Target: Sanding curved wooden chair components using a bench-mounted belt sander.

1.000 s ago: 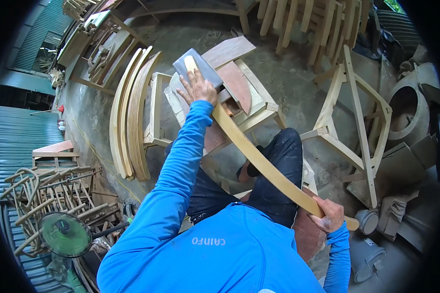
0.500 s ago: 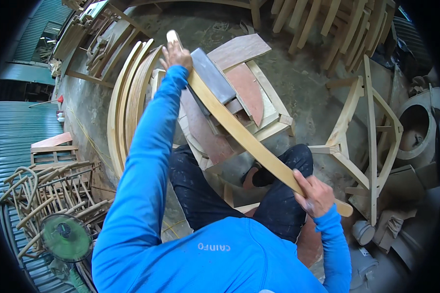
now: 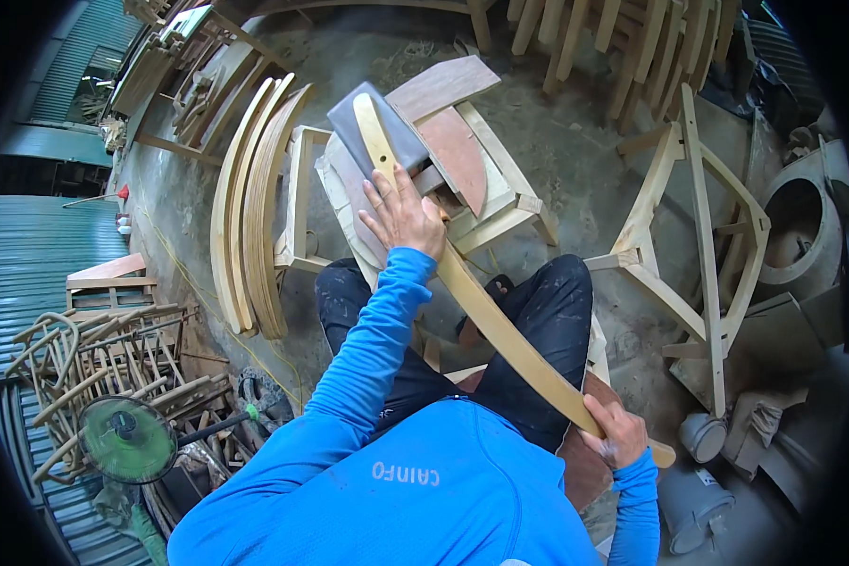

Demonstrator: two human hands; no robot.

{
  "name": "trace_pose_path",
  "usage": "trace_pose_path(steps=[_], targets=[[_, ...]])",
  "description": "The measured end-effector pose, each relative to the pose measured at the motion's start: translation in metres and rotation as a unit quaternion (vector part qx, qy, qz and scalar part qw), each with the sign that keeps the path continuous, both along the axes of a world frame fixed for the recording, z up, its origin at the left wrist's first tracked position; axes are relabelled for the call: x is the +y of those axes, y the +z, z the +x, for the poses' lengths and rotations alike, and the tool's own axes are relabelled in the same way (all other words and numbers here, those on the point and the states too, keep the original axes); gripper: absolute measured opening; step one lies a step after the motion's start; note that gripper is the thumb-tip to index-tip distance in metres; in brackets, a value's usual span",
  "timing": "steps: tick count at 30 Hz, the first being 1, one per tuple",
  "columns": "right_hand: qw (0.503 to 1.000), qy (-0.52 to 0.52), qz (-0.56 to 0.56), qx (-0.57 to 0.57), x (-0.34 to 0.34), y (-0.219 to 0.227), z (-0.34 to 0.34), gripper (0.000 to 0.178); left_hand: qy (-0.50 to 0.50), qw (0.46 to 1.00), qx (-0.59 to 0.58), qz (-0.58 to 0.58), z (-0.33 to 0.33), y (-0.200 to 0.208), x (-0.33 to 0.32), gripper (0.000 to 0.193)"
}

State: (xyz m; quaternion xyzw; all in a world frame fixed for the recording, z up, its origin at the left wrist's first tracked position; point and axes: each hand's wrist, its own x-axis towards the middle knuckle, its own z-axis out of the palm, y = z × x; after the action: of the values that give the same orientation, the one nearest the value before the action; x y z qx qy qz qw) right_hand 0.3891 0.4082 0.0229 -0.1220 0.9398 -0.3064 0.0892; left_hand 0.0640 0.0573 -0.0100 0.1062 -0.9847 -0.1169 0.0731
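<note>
A long, curved wooden slat (image 3: 500, 321) runs from the far middle across my knees to the near right. Its far end, with a small dark hole, lies over a grey flat-topped block (image 3: 407, 149). My left hand (image 3: 404, 215) rests on the slat just below that hole, palm down with fingers spread. At the near end my right hand (image 3: 617, 432) is closed around the slat, the tip poking out past it. Beneath the block stands a low wooden frame stand (image 3: 514, 213) topped with reddish boards (image 3: 455, 160).
Several curved wooden pieces (image 3: 272, 217) stand to the left of the stand. A wooden frame (image 3: 643, 236) and grey buckets (image 3: 703, 436) are at the right. More wooden parts (image 3: 646, 47) are stacked far right. A green fan (image 3: 127, 440) and chair frames (image 3: 75, 377) sit near left.
My left hand has slid along the slat toward me, away from its far end. That far end has shifted right, over the grey block. My right hand keeps its grip, slightly lower.
</note>
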Motion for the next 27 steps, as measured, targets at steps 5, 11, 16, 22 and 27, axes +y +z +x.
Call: trace_pose_path(steps=[5,11,16,22,27], targets=[[1.000,-0.005,-0.025,-0.005,-0.022,0.000,-0.031,0.072,0.009,1.000,0.000,0.010,-0.039,-0.003,-0.017,0.076],[0.999,0.016,-0.020,0.037,-0.053,0.005,-0.108,0.073,0.040,0.999,-0.007,-0.006,-0.132,-0.003,-0.068,0.074],[0.992,0.102,0.041,0.058,-0.004,-0.001,-0.100,0.068,0.032,0.998,0.003,-0.045,-0.196,0.004,-0.103,0.073],[0.994,0.084,0.056,0.051,-0.027,-0.002,-0.129,0.068,-0.007,0.999,0.039,-0.017,-0.268,-0.003,-0.149,0.071],[0.995,0.035,0.030,0.085,-0.087,-0.010,-0.173,0.075,0.000,0.998,0.063,-0.015,-0.346,-0.010,-0.178,0.068]])
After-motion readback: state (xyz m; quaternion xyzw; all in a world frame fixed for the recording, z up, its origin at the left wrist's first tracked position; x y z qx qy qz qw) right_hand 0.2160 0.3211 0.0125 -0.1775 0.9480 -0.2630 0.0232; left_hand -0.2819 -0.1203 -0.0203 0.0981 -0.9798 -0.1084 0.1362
